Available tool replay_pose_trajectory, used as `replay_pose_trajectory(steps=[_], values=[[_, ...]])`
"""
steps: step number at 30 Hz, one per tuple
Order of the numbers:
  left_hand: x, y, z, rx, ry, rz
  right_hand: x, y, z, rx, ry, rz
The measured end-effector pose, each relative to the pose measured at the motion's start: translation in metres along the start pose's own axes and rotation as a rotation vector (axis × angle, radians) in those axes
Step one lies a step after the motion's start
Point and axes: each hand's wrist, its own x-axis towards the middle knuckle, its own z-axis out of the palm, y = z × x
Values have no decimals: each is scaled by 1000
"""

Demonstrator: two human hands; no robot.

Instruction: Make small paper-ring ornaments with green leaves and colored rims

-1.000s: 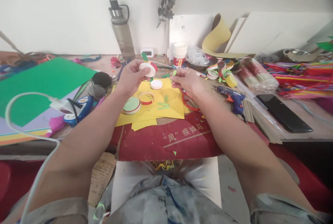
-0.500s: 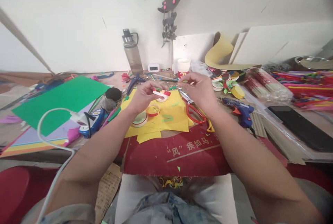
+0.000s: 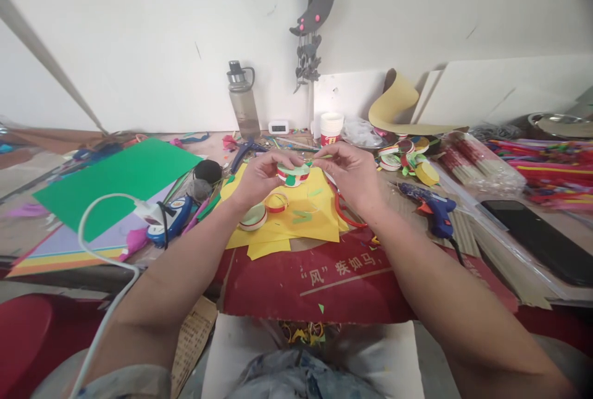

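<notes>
My left hand (image 3: 263,178) is closed around a short round paper-cup piece (image 3: 293,175) with a pale green top, a red and white side and a dark green patch. Close to its right edge, my right hand (image 3: 351,170) has thumb and forefinger pinched together. A thin greenish sliver shows at those fingertips, too small to name. Under both hands lie yellow paper sheets (image 3: 319,226) with green paper scraps. A red and yellow ring (image 3: 277,203) and another round cup piece (image 3: 253,218) rest on the yellow paper. Red-handled scissors (image 3: 347,214) are partly hidden by my right forearm.
A blue hot glue gun (image 3: 433,204) and black phone (image 3: 540,241) lie to the right. Behind stand a water bottle (image 3: 244,105), small clock (image 3: 278,128) and paper cups (image 3: 331,127). Green paper (image 3: 115,186) and a white cable (image 3: 83,232) are at left.
The cup piece in my left hand has turned, so its green top and patched side now show. My right hand has come closer to it. The camera view has shifted slightly.
</notes>
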Motion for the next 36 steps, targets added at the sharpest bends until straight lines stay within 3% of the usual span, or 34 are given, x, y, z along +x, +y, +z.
replay_pose_trajectory(steps=[4,10,13,16,18,21,24,26,36], values=[[1,3,1,-23,30,-23,4,7,-3,-33,46,43],[-1,7,7,-179,-12,-412,4,14,1,-38,74,44],[-3,3,11,-256,-80,-480,-1,16,8,-21,91,-16],[-5,-2,13,-260,-136,-479,-2,19,11,1,72,-5],[-5,-5,11,-229,-106,-485,-1,23,9,18,58,56],[-3,-13,5,-198,40,-455,5,30,2,38,118,89],[1,-18,-5,-182,243,-333,11,35,-4,45,217,74],[4,-18,-9,-148,309,-260,11,34,-5,53,246,84],[0,1,4,-23,109,-131,-7,6,14,82,96,27]])
